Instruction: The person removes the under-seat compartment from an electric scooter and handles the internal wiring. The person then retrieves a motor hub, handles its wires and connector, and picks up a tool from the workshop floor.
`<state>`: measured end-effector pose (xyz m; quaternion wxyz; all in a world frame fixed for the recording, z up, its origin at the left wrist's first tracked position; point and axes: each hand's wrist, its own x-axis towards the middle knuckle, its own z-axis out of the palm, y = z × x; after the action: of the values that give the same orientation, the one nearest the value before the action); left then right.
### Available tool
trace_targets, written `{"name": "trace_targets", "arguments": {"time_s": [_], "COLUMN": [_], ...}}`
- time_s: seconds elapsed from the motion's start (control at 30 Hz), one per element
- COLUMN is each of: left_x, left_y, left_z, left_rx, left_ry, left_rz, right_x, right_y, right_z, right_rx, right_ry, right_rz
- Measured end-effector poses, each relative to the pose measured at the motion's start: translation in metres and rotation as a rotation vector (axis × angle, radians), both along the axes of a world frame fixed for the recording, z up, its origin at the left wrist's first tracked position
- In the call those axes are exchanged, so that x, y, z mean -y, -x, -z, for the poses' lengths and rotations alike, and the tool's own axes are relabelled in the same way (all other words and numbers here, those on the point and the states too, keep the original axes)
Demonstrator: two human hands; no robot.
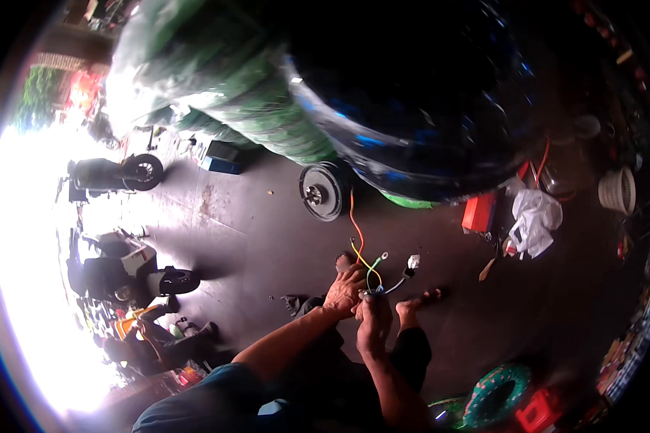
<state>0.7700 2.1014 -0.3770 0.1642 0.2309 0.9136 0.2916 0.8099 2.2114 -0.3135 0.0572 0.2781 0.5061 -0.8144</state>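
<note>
A bundle of coloured wires (372,270) is pinched at its base by the fingers of the left hand (344,289) and right hand (374,317), seemingly closed. Sorting or stripping leads is judged underway; the wheel motor (323,190) lies at eleven o'clock, on the floor (253,238). Next, one lead must be singled out.

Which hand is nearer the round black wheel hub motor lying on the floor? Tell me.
Left. The left hand lies just below the wheel hub motor; the right hand sits lower and farther right, gripping the coloured wires.

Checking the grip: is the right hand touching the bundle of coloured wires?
Touching. The head view shows the right hand closed around the base of the wire bundle, whose wires fan out above its fingers.
</note>
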Motion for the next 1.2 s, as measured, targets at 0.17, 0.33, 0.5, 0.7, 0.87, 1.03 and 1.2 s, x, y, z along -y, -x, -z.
{"name": "trace_targets", "arguments": {"time_s": [0.17,0.33,0.5,0.7,0.87,1.03,1.2], "left_x": [0.072,0.124,0.137,0.150,0.152,0.206,0.250], "left_y": [0.027,0.055,0.066,0.053,0.039,0.054,0.057], "left_z": [-0.039,-0.074,-0.093,-0.089,-0.084,-0.126,-0.146], "left_rx": [0.036,0.391,0.660,0.675,0.527,0.391,0.350], "left_ry": [-0.237,-0.338,-0.759,-1.145,-1.129,-1.232,-1.317], "left_rz": [-0.104,-0.632,-1.284,-1.709,-1.870,-1.940,-1.924], "right_x": [0.055,0.091,0.058,0.073,0.099,0.122,0.141], "right_y": [0.044,0.084,0.059,0.115,0.147,0.162,0.164], "right_z": [-0.065,-0.091,0.016,0.032,0.022,0.016,-0.007], "right_rx": [-0.116,-0.290,-0.018,0.241,0.270,0.301,0.314], "right_ry": [0.054,-0.228,-0.417,-0.487,-0.563,-0.554,-0.533], "right_rz": [-0.228,-0.510,-0.587,-0.861,-1.061,-1.111,-1.006]}}
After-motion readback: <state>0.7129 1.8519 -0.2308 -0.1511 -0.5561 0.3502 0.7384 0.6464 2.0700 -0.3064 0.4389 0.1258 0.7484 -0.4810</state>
